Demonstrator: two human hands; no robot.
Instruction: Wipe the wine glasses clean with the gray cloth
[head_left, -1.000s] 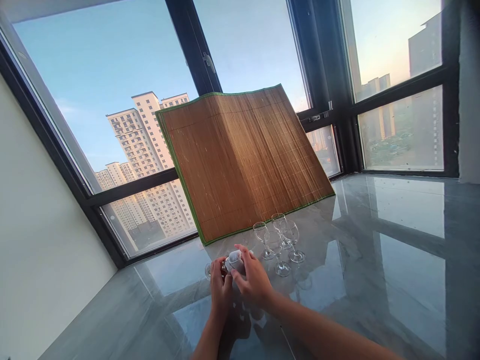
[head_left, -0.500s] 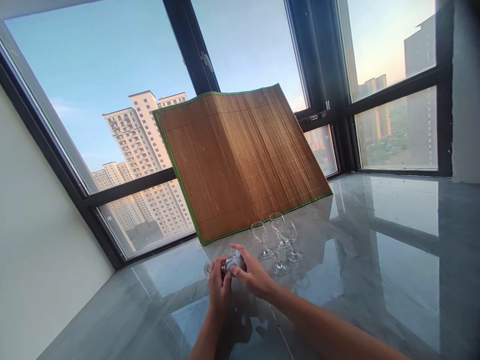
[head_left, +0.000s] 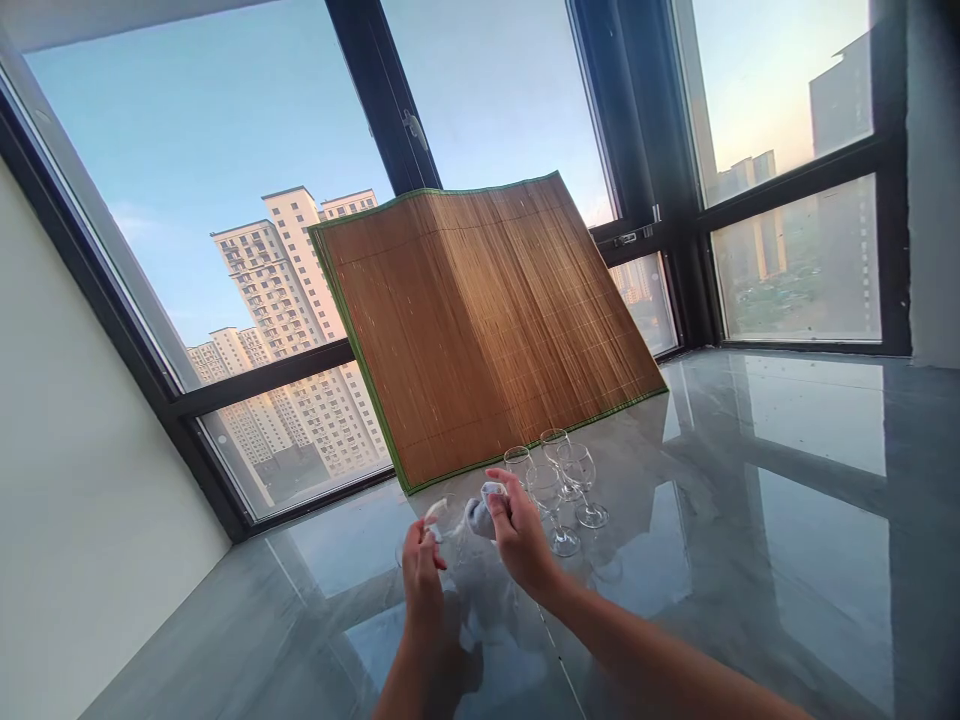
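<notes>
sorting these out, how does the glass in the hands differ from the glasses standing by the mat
The held glass is off the surface, tipped on its side between the left hand and right hand; the standing glasses rest upright on the glossy table. The held glass has a pale cloth against its bowl; the standing glasses are untouched. The held glass is single; the standing ones form a close cluster. All are clear stemmed glasses.

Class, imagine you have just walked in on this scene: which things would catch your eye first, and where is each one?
A large bamboo mat with a green edge leans against the windows at the back, with tower blocks outside. In front of it a cluster of empty wine glasses stands on the glossy grey floor. Nearest the camera, the left hand holds a glass while the right hand grips a pale cloth.
</notes>
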